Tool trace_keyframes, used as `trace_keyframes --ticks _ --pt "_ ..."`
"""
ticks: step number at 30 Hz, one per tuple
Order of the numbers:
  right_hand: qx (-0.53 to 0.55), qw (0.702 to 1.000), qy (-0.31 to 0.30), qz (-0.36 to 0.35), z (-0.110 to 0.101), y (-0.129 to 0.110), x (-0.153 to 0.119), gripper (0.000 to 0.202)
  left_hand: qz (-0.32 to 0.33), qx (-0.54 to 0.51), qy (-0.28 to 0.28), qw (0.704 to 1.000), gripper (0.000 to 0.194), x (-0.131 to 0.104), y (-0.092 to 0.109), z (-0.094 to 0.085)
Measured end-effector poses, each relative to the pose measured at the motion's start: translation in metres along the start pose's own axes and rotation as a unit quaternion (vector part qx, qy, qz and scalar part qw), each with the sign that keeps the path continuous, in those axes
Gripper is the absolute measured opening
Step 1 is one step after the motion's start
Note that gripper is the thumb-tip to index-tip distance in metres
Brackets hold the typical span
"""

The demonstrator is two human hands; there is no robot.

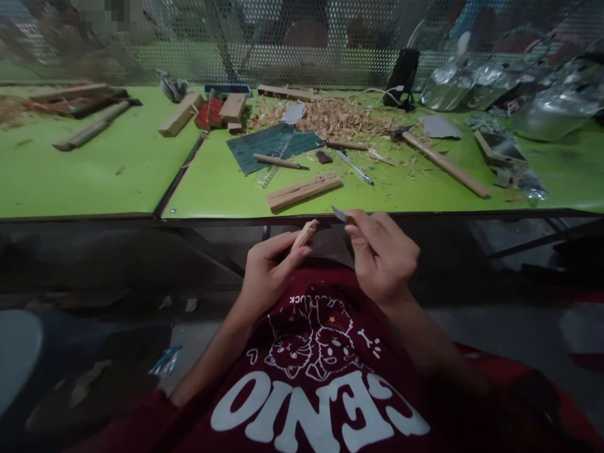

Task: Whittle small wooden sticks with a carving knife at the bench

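Note:
My left hand is closed around a small carved piece of pale wood, its whittled end sticking up past the thumb. In my right hand is a carving knife; the short blade points up and to the left, while the fist hides most of the handle. A gap separates the blade from the wood. Both hands are held over my lap, just in front of the table edge. Nearest to them on the green table lies a rectangular wooden block.
A slim wooden-handled tool, a pen and a hammer lie behind the block. Wood shavings are heaped farther back. Foil-wrapped containers stand at the right, near a perforated metal screen. More wood blocks sit left.

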State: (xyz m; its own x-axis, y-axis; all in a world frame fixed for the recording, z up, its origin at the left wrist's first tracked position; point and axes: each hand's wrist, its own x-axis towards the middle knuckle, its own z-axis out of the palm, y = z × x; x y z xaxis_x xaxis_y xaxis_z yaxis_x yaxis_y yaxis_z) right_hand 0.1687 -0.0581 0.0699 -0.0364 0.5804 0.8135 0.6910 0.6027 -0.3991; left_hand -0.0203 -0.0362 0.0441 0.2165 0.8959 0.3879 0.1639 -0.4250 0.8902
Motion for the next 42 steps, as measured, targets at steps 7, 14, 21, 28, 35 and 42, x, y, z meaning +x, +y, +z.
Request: trace_keyframes --ticks 7,14,21,28,35,42 --pt "0.142 0.97 -0.19 0.055 -0.011 -0.003 0.008 0.021 0.014 0.005 -0.034 0.999 0.024 0.003 0.001 0.0" --pt "0.118 0.973 -0.189 0.06 -0.013 -0.007 0.007 0.023 0.041 0.026 -0.041 0.998 0.023 0.003 -0.001 -0.003" --pt "0.041 0.976 -0.206 0.066 -0.011 -0.003 0.006 0.023 0.075 0.08 -0.037 0.993 0.021 0.005 -0.005 -0.009" --pt "0.029 0.984 -0.172 0.024 -0.001 -0.002 0.005 0.024 0.111 0.085 -0.035 0.989 0.019 0.006 -0.012 -0.017" --pt "-0.048 0.989 -0.142 -0.018 0.004 -0.003 0.004 0.022 0.081 0.057 -0.017 0.995 0.021 0.004 -0.011 -0.01" --pt "-0.112 0.993 -0.03 -0.017 0.007 0.002 0.006 0.021 0.018 0.032 -0.01 0.999 0.026 0.002 -0.005 -0.001"
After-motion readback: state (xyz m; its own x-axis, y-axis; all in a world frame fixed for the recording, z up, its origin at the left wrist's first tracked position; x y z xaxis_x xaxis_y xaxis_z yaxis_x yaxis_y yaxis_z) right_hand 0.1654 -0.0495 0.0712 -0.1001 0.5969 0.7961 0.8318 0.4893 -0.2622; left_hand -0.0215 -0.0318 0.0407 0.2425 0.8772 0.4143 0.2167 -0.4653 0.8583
